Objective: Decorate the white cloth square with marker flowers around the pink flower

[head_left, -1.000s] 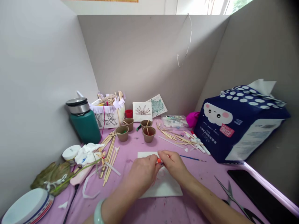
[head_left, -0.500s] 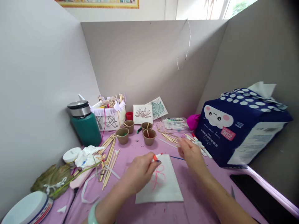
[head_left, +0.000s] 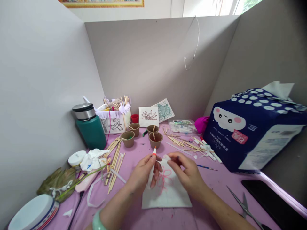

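A white square cloth point(head_left: 175, 195) with a pink-red flower drawing point(head_left: 165, 176) lies on the purple table cover. Over its left part, my left hand point(head_left: 146, 169) is closed on a white marker point(head_left: 151, 174) with an orange-red tip pointing up and away. My right hand point(head_left: 183, 167) is above the cloth's upper right, its thumb and index finger pinched on a small white piece point(head_left: 166, 157). The two hands are close together but apart. A jade-coloured bangle point(head_left: 98, 220) is on my left wrist.
Brown cups point(head_left: 128, 139) with sticks stand beyond my hands. Wooden sticks point(head_left: 115, 169) and a green bottle point(head_left: 91, 131) are on the left. To the right are a blue tissue pack point(head_left: 240, 137), a thin brush point(head_left: 206, 167), scissors point(head_left: 246, 207) and a black phone point(head_left: 271, 203).
My right hand has come left and nearer, over the cloth, and now pinches a small white piece. My left hand has turned the marker more upright. The brush and scissors show more fully.
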`<state>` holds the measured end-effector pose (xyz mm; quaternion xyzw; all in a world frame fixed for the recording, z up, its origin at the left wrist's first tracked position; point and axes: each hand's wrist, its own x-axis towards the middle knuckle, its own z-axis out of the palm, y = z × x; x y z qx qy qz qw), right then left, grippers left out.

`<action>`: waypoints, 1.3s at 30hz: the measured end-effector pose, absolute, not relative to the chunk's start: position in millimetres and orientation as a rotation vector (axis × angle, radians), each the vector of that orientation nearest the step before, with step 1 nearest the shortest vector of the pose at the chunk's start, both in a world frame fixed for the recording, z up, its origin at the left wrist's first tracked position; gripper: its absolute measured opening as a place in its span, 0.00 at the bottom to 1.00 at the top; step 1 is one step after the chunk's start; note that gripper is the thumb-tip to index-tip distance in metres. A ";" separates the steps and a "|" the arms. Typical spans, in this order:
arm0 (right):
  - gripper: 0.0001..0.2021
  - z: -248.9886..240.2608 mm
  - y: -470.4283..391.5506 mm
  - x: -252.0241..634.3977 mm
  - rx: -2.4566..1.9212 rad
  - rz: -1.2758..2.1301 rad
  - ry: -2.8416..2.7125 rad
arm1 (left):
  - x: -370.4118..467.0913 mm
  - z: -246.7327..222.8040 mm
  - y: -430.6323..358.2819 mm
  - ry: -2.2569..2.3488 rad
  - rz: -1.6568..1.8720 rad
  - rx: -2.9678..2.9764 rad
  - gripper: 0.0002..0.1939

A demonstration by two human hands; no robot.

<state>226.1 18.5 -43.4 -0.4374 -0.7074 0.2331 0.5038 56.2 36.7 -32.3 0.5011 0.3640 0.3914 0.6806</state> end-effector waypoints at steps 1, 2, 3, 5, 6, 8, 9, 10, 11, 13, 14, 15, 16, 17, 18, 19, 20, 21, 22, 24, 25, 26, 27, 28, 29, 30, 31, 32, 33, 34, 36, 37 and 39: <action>0.07 -43.8 16.4 222.8 -1.037 0.475 -1.789 | 57.5 -33.4 36.8 0.775 0.886 1.015 0.21; 0.07 -44.1 14.8 219.5 -1.013 0.388 -1.864 | 58.3 -34.1 37.0 0.745 0.873 0.918 0.20; 0.07 -44.3 13.5 216.5 -0.985 0.310 -1.925 | 58.5 -34.4 37.3 0.721 0.839 0.826 0.20; 0.08 -44.1 12.6 212.1 -0.942 0.218 -1.989 | 57.5 -33.9 38.3 0.660 0.772 0.651 0.17; 0.08 -43.7 12.8 211.2 -0.922 0.211 -1.997 | 56.5 -33.0 38.8 0.625 0.743 0.581 0.16; 0.11 -42.5 14.0 212.1 -0.886 0.230 -1.964 | 54.3 -30.3 39.5 0.576 0.714 0.497 0.15; 0.11 -42.0 14.8 213.7 -0.880 0.235 -1.929 | 53.4 -28.6 39.4 0.570 0.711 0.483 0.15; 0.11 -41.6 15.4 215.7 -0.882 0.228 -1.893 | 52.9 -27.0 39.0 0.577 0.713 0.482 0.15; 0.11 -41.4 15.8 217.8 -0.889 0.211 -1.864 | 52.9 -25.6 38.1 0.593 0.710 0.488 0.15; 0.11 -42.0 15.9 220.9 -0.893 0.164 -1.860 | 54.6 -23.7 35.4 0.629 0.706 0.519 0.15; 0.12 -42.8 15.7 221.5 -0.884 0.130 -1.890 | 56.2 -23.5 33.6 0.647 0.704 0.542 0.15; 0.13 -43.7 15.4 221.4 -0.868 0.086 -1.934 | 58.1 -23.7 31.8 0.669 0.704 0.565 0.14; 0.13 -44.8 15.1 220.5 -0.850 0.031 -1.983 | 60.0 -24.3 30.2 0.694 0.706 0.585 0.13; 0.13 -45.9 14.9 219.1 -0.838 -0.034 -2.028 | 61.8 -25.1 28.8 0.714 0.712 0.599 0.11; 0.13 -47.0 14.9 217.4 -0.834 -0.106 -2.065 | 63.3 -26.0 27.7 0.723 0.721 0.608 0.10; 0.12 -47.9 15.1 215.6 -0.839 -0.181 -2.089 | 64.3 -26.8 27.0 0.719 0.726 0.610 0.10; 0.12 -48.8 15.5 213.9 -0.849 -0.253 -2.102 | 64.9 -27.5 26.5 0.703 0.728 0.608 0.10; 0.12 -49.5 16.0 212.5 -0.861 -0.319 -2.109 | 65.0 -28.0 26.2 0.680 0.723 0.605 0.12; 0.13 -50.0 16.6 211.5 -0.875 -0.377 -2.110 | 64.8 -28.2 25.9 0.658 0.712 0.607 0.14; 0.13 -50.7 17.5 210.6 -0.891 -0.471 -2.103 | 63.9 -27.5 24.7 0.638 0.673 0.638 0.21; 0.13 -50.9 17.7 210.6 -0.894 -0.506 -2.102 | 63.5 -26.6 23.6 0.635 0.653 0.670 0.24; 0.13 -51.0 17.6 210.6 -0.895 -0.533 -2.101 | 63.1 -25.5 22.3 0.636 0.634 0.710 0.27; 0.12 -51.1 17.4 210.7 -0.896 -0.553 -2.094 | 62.8 -24.1 20.9 0.639 0.617 0.752 0.30; 0.11 -51.2 17.0 210.8 -0.894 -0.561 -2.085 | 62.6 -22.6 19.6 0.647 0.605 0.794 0.31; 0.10 -51.5 16.8 210.9 -0.891 -0.547 -2.078 | 62.4 -21.1 18.8 0.660 0.596 0.836 0.32; 0.09 -52.0 16.7 211.1 -0.883 -0.508 -2.069 | 62.1 -19.8 18.6 0.674 0.594 0.883 0.33; 0.09 -52.6 16.9 211.5 -0.871 -0.440 -2.047 | 61.3 -18.6 19.4 0.701 0.609 0.931 0.34; 0.08 -53.2 17.4 212.2 -0.870 -0.333 -2.008 | 59.9 -17.6 21.2 0.745 0.639 0.979 0.35; 0.07 -53.9 18.3 213.2 -0.892 -0.194 -1.941 | 57.7 -16.8 24.0 0.813 0.685 1.030 0.36; 0.06 -54.3 19.6 214.4 -0.936 -0.029 -1.841 | 54.7 -16.2 27.6 0.917 0.737 1.086 0.35; 0.06 -54.6 23.0 217.4 -1.055 0.334 -1.574 | 46.4 -15.7 36.3 1.184 0.793 1.280 0.33; 0.07 -54.5 24.8 218.8 -1.100 0.505 -1.438 | 41.6 -16.2 40.6 1.338 0.745 1.454 0.30; 0.10 -54.1 28.0 220.3 -1.127 0.780 -1.226 | 32.2 -19.3 47.1 1.546 0.602 1.730 0.23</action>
